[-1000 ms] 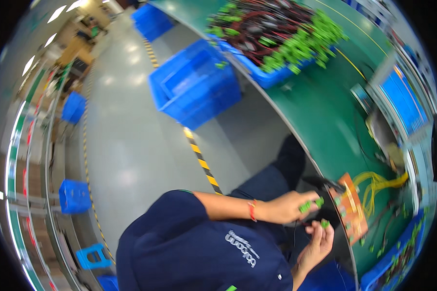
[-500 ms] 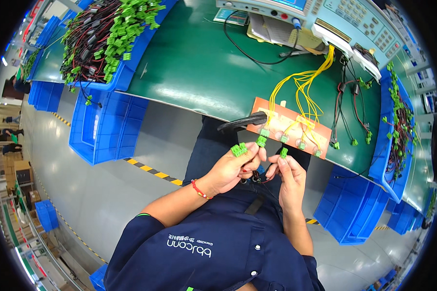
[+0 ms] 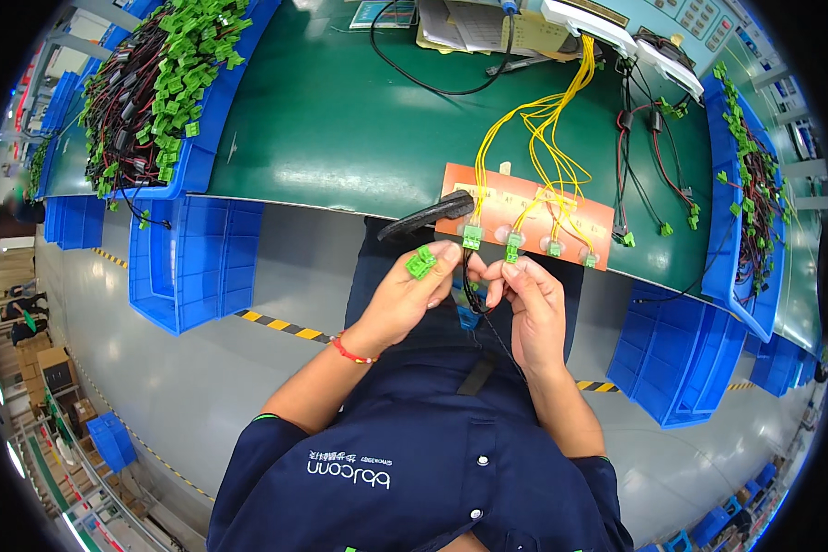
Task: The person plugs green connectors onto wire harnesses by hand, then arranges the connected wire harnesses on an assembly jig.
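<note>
A small green connector (image 3: pixel 421 262) sits pinched at the fingertips of the left hand (image 3: pixel 405 299), held up in front of the person's lap, just short of the table edge. From it a thin dark wire (image 3: pixel 477 304) drops down and to the right, straight into the right hand (image 3: pixel 529 308), whose fingers are closed narrowly around the strand. So the long axis of the piece runs across from left hand to right, connector end on the left, and slightly higher. The left hand owns the plug; the right hand only steadies the lead.

Just beyond the knuckles, the orange test board (image 3: pixel 524 216) lies on the green table (image 3: pixel 340 120), its row of green sockets (image 3: pixel 471 237) facing the hands, yellow wires (image 3: pixel 543 129) fanning up from it. The socket row lies up and to the right of the held connector, near but not touching. A black flat tool (image 3: pixel 423 219) rests at the board's left end. Further out, a blue bin (image 3: pixel 193 166) heaped with green-tipped harnesses stands at the left, another blue bin (image 3: pixel 754 304) at the right.
</note>
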A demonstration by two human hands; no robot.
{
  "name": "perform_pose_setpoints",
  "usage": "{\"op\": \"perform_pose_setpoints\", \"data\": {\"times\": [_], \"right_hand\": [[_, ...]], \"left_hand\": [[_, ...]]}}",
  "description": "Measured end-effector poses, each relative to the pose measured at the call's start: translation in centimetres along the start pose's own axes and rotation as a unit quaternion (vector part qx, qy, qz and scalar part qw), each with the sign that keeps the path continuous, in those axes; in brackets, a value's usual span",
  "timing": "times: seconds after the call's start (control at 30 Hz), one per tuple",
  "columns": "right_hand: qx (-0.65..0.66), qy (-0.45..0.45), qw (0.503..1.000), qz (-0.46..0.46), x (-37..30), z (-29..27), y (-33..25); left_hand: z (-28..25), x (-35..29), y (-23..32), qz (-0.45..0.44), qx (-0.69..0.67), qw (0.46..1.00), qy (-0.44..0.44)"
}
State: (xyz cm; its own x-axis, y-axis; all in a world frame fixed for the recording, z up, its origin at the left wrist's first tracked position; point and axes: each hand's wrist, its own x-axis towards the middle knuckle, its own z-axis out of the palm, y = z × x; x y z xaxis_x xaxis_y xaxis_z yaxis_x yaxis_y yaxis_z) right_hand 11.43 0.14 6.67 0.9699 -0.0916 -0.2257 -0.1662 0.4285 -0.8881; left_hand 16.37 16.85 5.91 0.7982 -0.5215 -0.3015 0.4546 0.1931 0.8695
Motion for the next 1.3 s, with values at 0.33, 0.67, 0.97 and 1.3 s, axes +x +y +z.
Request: {"op": "perform_pose_setpoints", "data": {"times": [0.33,0.67,0.97,1.3], "right_hand": [[-0.046,-0.052,0.997,0.021,1.1,-2.2,0.1],[-0.013,-0.022,0.98,0.198,-2.9,-7.5,4.8],[0.208,0.116,0.969,0.06,-3.8,-9.0,1.8],[-0.031,0.0,0.999,0.008,-2.9,-5.0,-0.9]], "left_hand": [[-1.8,-1.4,-2.6,-0.083,0.219,0.968,-0.093],[0.1,-0.2,-4.2,-0.052,0.061,0.982,-0.168],[0.3,-1.2,-2.9,-0.137,0.035,0.975,-0.17],[0.6,-2.1,-2.7,-0.05,0.178,0.981,-0.059]]}}
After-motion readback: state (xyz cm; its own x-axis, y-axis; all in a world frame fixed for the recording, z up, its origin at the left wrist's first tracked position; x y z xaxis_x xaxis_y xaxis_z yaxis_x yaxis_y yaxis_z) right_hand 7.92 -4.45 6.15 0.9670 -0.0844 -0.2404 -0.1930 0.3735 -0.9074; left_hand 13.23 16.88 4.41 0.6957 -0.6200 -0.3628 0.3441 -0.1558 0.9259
